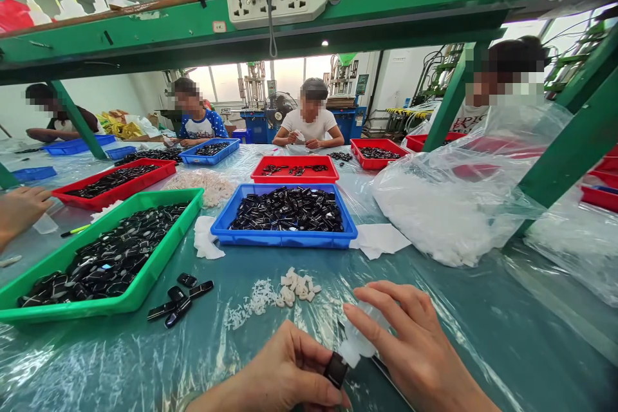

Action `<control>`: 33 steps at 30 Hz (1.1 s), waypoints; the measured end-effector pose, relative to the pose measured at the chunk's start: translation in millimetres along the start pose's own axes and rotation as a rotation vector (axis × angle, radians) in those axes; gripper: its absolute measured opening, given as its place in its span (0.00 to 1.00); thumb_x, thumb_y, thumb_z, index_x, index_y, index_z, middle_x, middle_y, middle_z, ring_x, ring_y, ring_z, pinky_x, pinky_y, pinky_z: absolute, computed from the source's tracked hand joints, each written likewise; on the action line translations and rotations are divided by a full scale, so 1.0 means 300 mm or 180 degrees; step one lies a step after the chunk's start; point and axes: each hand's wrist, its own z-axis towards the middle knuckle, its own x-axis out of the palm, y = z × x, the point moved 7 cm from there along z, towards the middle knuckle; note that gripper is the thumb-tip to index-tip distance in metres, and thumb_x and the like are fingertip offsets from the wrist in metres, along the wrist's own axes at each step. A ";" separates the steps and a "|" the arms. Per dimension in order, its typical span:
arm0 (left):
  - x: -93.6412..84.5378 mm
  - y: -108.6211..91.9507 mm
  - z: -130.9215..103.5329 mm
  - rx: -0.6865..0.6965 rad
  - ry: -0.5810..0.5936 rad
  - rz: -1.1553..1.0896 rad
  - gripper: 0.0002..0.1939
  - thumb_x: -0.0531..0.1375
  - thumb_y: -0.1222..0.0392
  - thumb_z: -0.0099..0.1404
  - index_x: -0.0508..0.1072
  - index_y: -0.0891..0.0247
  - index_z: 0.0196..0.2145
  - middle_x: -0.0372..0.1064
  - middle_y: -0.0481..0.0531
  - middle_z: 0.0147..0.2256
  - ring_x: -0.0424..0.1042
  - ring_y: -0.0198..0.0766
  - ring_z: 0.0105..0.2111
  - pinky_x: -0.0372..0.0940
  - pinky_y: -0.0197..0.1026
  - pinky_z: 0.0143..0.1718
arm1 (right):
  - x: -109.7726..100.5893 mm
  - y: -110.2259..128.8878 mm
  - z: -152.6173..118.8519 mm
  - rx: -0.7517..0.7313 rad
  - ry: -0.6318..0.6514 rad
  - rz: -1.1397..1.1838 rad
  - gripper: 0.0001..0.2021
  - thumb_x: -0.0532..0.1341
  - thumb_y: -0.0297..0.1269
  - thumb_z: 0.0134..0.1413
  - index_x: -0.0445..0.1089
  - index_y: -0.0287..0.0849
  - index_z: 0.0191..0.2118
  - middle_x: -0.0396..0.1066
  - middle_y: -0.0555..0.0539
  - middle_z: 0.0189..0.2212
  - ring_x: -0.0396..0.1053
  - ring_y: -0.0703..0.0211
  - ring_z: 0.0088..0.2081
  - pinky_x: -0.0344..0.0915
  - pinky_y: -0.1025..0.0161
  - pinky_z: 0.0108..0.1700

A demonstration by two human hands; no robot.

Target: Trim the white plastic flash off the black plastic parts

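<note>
Low in the head view, my left hand (290, 367) pinches a small glossy black plastic piece (337, 370) between thumb and fingers. My right hand (410, 341) is bent around a whitish, translucent piece (369, 328) whose kind I cannot make out; its near end touches the black piece. A thin dark rod (386, 376) runs beneath my right palm, partly hidden. Just beyond my hands lie a heap of off-white bits (298, 288) and thin white shavings (253, 302). Several loose black pieces (178, 299) rest on the plastic-covered table to the left.
Black pieces fill a green tray (145, 290) and a blue tray (284, 239); a red tray (294, 178) stands behind. Clear bags of white material (439, 219) lie right. A green shelf beam (145, 38) crosses overhead. Several co-workers sit around; one's hand (22, 212) reaches in left.
</note>
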 end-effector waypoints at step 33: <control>0.003 -0.065 0.006 0.0671 -0.0273 -0.0037 0.11 0.68 0.65 0.44 0.79 0.68 0.29 0.71 0.58 0.28 0.68 0.33 0.28 0.61 0.33 0.32 | 0.248 -0.387 -0.242 0.3694 0.1035 0.1435 0.27 0.58 0.47 0.37 0.61 0.39 0.45 0.70 0.45 0.32 0.68 0.53 0.34 0.63 0.62 0.36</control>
